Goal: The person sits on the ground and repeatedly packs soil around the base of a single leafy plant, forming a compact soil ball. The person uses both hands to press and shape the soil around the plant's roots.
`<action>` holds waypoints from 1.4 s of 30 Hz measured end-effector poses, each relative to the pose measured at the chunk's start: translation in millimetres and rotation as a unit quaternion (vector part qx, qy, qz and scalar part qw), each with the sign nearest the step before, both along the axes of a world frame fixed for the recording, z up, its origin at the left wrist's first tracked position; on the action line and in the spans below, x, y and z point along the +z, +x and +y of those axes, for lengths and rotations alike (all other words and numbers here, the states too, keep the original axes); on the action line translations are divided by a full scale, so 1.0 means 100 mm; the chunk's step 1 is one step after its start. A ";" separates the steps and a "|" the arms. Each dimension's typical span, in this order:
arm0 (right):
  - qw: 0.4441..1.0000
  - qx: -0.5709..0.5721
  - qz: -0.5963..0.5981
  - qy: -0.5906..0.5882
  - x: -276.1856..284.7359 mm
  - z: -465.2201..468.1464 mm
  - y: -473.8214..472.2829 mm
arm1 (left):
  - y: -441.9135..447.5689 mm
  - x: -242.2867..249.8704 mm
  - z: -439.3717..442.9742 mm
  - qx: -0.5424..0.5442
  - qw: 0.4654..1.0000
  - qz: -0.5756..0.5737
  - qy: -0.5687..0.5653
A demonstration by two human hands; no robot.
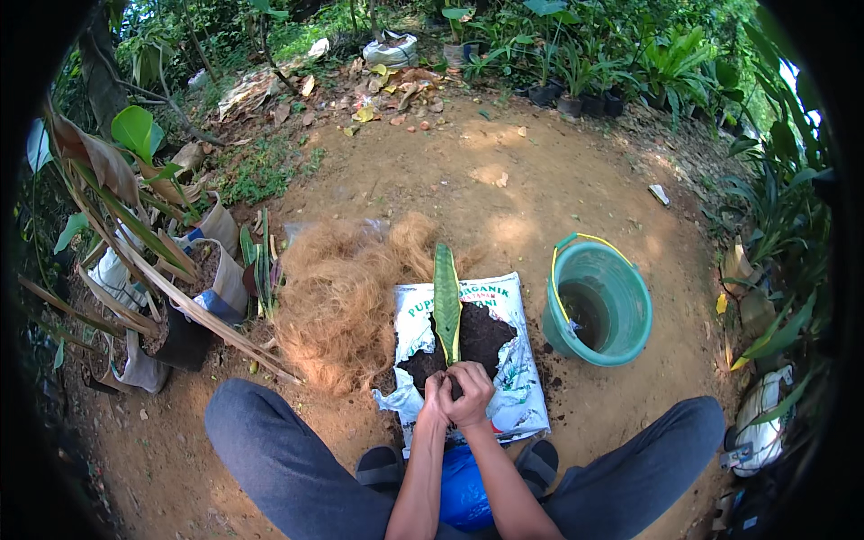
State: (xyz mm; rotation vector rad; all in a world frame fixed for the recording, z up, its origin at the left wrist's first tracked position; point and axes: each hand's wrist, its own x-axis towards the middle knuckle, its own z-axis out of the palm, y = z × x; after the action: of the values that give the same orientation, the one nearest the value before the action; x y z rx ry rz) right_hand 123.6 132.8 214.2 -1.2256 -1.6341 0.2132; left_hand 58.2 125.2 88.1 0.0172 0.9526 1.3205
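Observation:
My left hand [435,398] and my right hand [472,393] meet around the base of a snake plant leaf [446,304]. The leaf is green with yellow edges and stands upright, pointing away from me. A dark clump of soil [456,387] shows between my fingers at its foot; the rest of the base is hidden. Beneath lies a white plastic fertilizer sack [530,398], torn open along its upper face and bearing printed writing. Dark potting soil [482,337] fills the tear around and behind the leaf.
Brown coconut fibre [334,304] is heaped left of the sack. To the right stands a green bucket [597,304] with some liquid inside. Cut snake plant leaves [262,266] lie beside potted plants [216,277] at left. Blue plastic [466,489] sits between my feet.

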 end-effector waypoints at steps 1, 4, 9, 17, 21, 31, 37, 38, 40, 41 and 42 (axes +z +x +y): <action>1.000 0.001 0.002 -0.001 -0.01 -0.01 0.00 | 0.00 -0.02 0.00 0.001 1.000 0.005 0.005; 1.000 0.006 0.012 -0.002 -0.04 -0.02 0.00 | -0.01 -0.01 0.00 0.003 1.000 0.018 0.015; 1.000 -0.005 0.031 0.001 -0.06 0.01 0.02 | -0.03 0.28 0.03 0.001 0.997 0.062 -0.038; 0.997 0.008 -0.071 0.018 0.10 -0.07 0.11 | -0.03 0.52 0.09 0.021 0.994 -0.032 -0.107; 0.993 0.026 -0.091 0.067 0.03 -0.07 0.08 | -0.04 0.38 0.05 0.009 0.996 -0.047 -0.076; 0.990 0.046 -0.065 0.114 -0.10 -0.07 0.03 | -0.15 -0.33 0.03 -0.049 0.990 -0.118 0.055; 0.997 0.041 -0.051 0.050 -0.11 -0.07 0.00 | -0.28 -0.62 0.09 -0.105 0.955 -0.209 0.181; 0.997 0.043 -0.041 0.053 -0.11 -0.07 0.02 | -0.29 -0.55 0.11 -0.119 0.953 -0.213 0.179; 0.998 0.046 -0.017 0.046 -0.10 -0.03 0.06 | -0.18 -0.30 0.09 -0.089 0.982 -0.148 0.073; 0.998 0.036 -0.013 0.042 -0.08 0.00 0.08 | -0.13 -0.13 0.08 -0.072 0.991 -0.114 0.020; 0.999 0.025 -0.003 0.038 -0.05 0.04 0.09 | -0.11 0.04 0.09 -0.055 0.994 -0.093 -0.016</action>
State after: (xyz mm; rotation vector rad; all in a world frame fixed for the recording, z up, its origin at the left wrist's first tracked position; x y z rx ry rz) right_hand 132.6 136.4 208.9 -1.1297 -1.6639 0.1778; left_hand 46.9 133.9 92.5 -0.0751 0.8035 1.1834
